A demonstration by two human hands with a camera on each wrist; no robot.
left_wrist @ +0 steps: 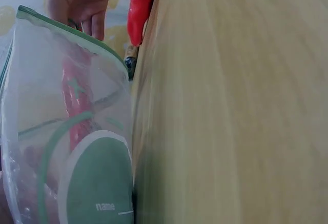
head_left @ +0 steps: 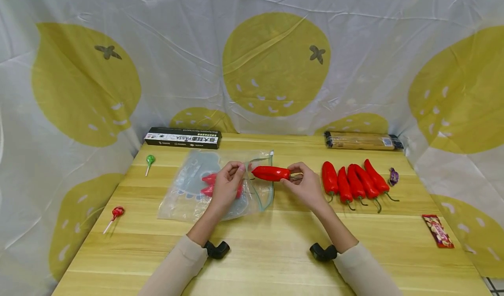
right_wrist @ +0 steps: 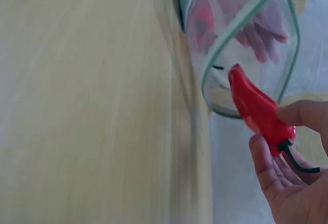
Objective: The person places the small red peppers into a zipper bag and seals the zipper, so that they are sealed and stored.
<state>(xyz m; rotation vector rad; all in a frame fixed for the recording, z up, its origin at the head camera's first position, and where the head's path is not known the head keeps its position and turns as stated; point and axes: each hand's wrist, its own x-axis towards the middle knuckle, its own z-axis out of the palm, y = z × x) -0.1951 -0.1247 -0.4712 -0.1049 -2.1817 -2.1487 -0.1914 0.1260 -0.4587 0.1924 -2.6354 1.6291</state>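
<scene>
Red pepper [head_left: 271, 173] held at the mouth of a clear bag [head_left: 201, 162]

A white cloth [head_left: 189, 47] printed with yellow fruit is hung behind and along both sides of a wooden table [head_left: 271, 261]. Two forearms in beige sleeves [head_left: 177, 265] are stretched forward over the tabletop. The clear bag is spread left of the table's middle, its green-edged mouth turned to the right and held open; more peppers [head_left: 207, 191] are seen inside through its film. At the back of the table, a black-and-white box [head_left: 181, 137] with upside-down lettering is placed on the left, and a brown packet [head_left: 358, 141] with black ends on the right. Beyond the right hand [head_left: 307, 184], a row of five peppers [head_left: 356, 182] is laid side by side, stems toward the person. By the left hand [head_left: 225, 184], the bag is pinched near its mouth between thumb and fingers. By the right hand, the red pepper is grasped at its stem end, its tip pointed into the opening; how far the rim is passed cannot be told. A red snack wrapper [head_left: 438, 231] is set near the right edge. Black fittings [head_left: 216, 249] are seen beside the cuffs. On the left, a red lollipop [head_left: 117, 211] and a green lollipop [head_left: 150, 159] are laid apart, while a purple sweet [head_left: 393, 176] is placed just beside the row
</scene>
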